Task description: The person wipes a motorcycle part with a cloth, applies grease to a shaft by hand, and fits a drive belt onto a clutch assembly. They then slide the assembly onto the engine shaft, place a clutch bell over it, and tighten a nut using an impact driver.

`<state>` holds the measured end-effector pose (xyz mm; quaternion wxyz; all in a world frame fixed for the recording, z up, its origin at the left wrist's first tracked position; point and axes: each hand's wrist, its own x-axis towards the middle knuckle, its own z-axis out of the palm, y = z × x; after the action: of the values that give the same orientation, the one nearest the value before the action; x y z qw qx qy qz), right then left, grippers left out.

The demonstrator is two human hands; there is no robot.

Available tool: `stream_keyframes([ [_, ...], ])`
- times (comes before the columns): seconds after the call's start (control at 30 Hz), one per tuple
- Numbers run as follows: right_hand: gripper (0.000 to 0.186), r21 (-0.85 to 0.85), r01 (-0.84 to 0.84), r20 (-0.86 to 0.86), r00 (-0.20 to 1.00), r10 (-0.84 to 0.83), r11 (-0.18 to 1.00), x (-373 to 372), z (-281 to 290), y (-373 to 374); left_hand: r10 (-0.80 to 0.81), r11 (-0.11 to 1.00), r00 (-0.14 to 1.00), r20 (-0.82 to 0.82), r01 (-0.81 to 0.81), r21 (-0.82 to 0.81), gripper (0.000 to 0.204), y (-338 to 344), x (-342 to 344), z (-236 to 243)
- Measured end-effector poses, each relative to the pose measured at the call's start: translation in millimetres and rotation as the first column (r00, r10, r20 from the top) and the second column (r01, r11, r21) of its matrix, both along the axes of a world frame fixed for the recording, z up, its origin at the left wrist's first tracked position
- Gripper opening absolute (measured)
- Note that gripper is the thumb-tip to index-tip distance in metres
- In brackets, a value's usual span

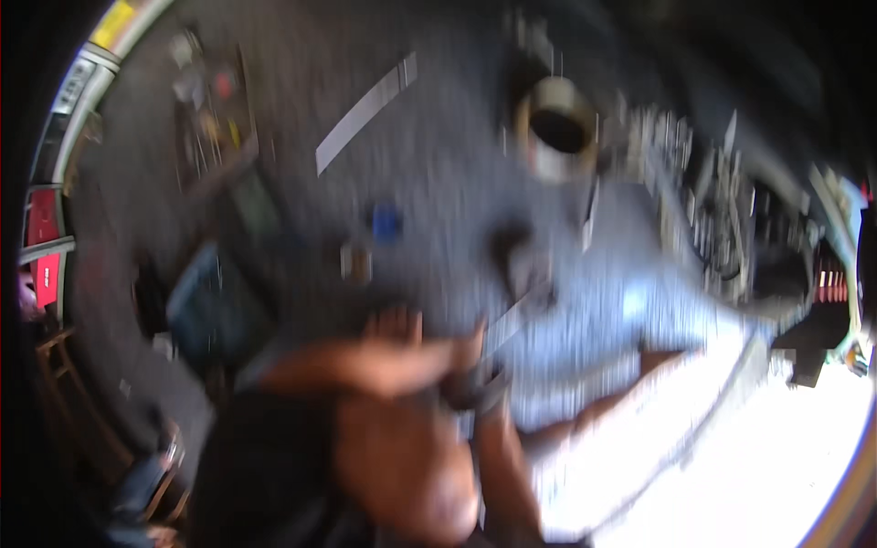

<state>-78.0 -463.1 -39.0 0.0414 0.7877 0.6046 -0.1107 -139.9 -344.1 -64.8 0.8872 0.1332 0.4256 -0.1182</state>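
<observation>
Strong motion blur covers the whole view. My left hand (375, 363) lies across the lower middle, its forearm coming from the left, with a few smeared fingertips pointing away from me. My right hand (464, 354) seems to meet it, above a forearm rising from the lower edge. A dark band-like shape (470, 388) crosses near the right wrist; its kind is unclear. Whether either hand holds anything cannot be made out. A bare, rounded skin-coloured shape (411, 466), perhaps a knee, is just below. Beyond the hands are a small blue object (385, 221) and a small tan block (356, 262).
On the dark ground are a long pale strip (365, 114), a ring-shaped pale object (559, 163), and a tray (251, 137) of mixed items. A blue-grey rounded thing (219, 306) stands left. Blurred metal parts (722, 210) crowd the right, above bright glare.
</observation>
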Motion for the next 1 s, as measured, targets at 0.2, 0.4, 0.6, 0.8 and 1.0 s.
stream_keyframes([
  [0.2,0.055,-0.209,-0.634,0.956,0.025,0.291,0.744,16,-40,-62,-0.129,0.978,0.992,0.01,0.129,-0.167,0.107,-8,-2,3],
  [0.4,0.074,-0.407,-0.207,0.526,0.743,0.413,0.89,17,2,-54,-0.302,0.862,0.951,0.062,0.245,0.443,0.12,7,-1,45],
  [0.6,0.066,0.155,0.106,0.227,0.964,-0.14,0.982,62,154,-12,-0.582,0.322,0.649,0.49,-0.37,0.872,0.094,44,73,263],
  [0.8,0.058,0.07,0.054,0.138,0.988,-0.063,0.996,29,123,-3,-0.479,0.34,0.63,0.611,-0.509,0.791,0.095,18,54,220],
  [1.0,0.051,-0.025,0.053,0.216,0.975,-0.046,0.998,-27,51,30,-0.226,0.884,0.965,0.131,0.147,0.443,0.096,-6,-3,46],
])
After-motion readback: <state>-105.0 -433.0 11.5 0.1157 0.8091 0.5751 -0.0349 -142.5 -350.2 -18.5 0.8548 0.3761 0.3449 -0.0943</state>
